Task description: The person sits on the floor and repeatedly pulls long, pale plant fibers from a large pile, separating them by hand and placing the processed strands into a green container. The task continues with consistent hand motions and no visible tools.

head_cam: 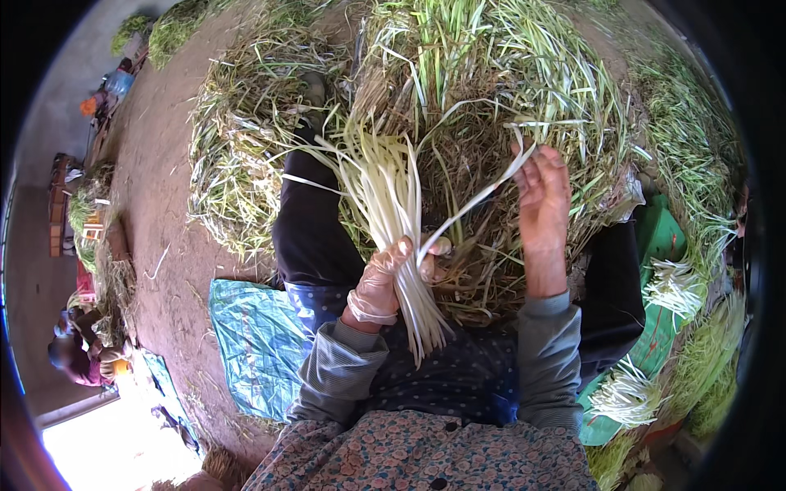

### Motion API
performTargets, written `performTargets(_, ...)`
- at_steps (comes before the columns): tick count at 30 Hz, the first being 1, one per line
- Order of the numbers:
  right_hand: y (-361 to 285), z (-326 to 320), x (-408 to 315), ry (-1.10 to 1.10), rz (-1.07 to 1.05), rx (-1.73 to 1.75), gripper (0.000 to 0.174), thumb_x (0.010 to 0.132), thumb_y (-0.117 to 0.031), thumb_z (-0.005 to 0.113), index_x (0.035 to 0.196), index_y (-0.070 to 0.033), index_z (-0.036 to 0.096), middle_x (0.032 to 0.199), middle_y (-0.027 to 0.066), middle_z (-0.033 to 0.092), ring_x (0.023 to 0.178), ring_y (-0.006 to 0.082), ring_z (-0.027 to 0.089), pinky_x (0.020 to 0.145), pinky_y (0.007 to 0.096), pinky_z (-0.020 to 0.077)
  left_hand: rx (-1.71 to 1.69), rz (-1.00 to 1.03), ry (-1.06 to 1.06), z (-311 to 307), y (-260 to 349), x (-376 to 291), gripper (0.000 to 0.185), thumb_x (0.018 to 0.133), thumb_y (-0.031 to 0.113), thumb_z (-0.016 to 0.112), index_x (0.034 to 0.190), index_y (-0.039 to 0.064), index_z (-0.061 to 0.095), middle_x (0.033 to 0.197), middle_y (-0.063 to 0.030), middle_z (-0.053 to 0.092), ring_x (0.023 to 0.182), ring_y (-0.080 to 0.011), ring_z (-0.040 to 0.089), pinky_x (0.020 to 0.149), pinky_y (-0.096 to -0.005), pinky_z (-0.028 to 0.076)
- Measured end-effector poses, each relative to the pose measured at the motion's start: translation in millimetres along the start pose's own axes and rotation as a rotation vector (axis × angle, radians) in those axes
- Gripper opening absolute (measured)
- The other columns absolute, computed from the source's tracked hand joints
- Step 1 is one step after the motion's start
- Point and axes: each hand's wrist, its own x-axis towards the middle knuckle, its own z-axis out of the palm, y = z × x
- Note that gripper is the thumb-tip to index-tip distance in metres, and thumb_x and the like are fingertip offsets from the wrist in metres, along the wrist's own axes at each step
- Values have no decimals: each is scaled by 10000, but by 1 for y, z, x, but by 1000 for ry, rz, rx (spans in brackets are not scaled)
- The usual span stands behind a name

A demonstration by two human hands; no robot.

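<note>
My left hand (382,279), in a thin see-through glove, grips a bunch of pale blanched chive-like stalks (387,196) around its lower part. The white ends hang below my fist over a dotted apron (448,362), and the yellowish leaf tips fan out above it. My bare right hand (545,190) is raised beside the right knee, its fingertips pinching the upper end of one long pale stalk (470,205). That stalk runs down to the left hand's fingers. Between my legs lies a heap of dry, brownish leaf litter (491,110), with unsorted green stalks (442,43) at its far side.
Green-blue plastic sheeting (261,344) lies left of my leg. On the right, white-ended bundles (626,396) rest on a green sheet (660,331), beside more piled greens (691,135). Another person (80,350) is at the far left, near a bright opening (116,445).
</note>
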Motion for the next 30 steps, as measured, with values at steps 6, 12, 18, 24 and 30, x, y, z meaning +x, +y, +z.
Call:
performTargets(6, 9, -70, 13, 47, -106, -428, 296, 855, -302, 575, 1069, -98, 555, 1051, 109, 589, 947, 224, 595, 731, 361, 520, -20, 79, -104, -25, 4, 11, 281, 763, 280, 677, 857, 52, 544, 684, -17, 470, 643, -155, 447, 665, -315, 386)
performTargets(12, 35, 3, -85, -741, 28, -722, 302, 896, -303, 522, 1002, -32, 604, 922, 128, 638, 781, 231, 622, 656, 349, 498, -37, 83, -133, -19, 22, 17, 272, 834, 303, 614, 926, 55, 553, 696, -37, 506, 647, -180, 483, 674, -325, 422)
performTargets(18, 8, -15, -97, -949, 151, -855, 230, 867, -203, 566, 830, 23, 584, 651, 137, 552, 543, 222, 544, 522, 327, 402, -48, 39, 30, -21, 30, 12, 241, 831, 315, 610, 894, 85, 576, 897, -131, 593, 799, -289, 585, 877, -477, 450)
performTargets(24, -28, -56, -99, -857, 133, -947, 155, 834, -138, 605, 780, 0, 559, 586, 92, 492, 473, 186, 457, 477, 299, 359, -192, 64, -65, -26, 33, 17, 206, 856, 295, 578, 803, 96, 576, 677, -118, 602, 608, -262, 581, 951, -528, 378)
performTargets(30, -50, -135, -100, -455, 162, -1312, 116, 824, -102, 609, 771, -5, 572, 553, 84, 485, 462, 171, 428, 457, 292, 343, -151, 351, -605, -71, 92, 32, 224, 825, 255, 640, 871, 96, 489, 685, 3, 572, 588, -122, 542, 860, -373, 448)
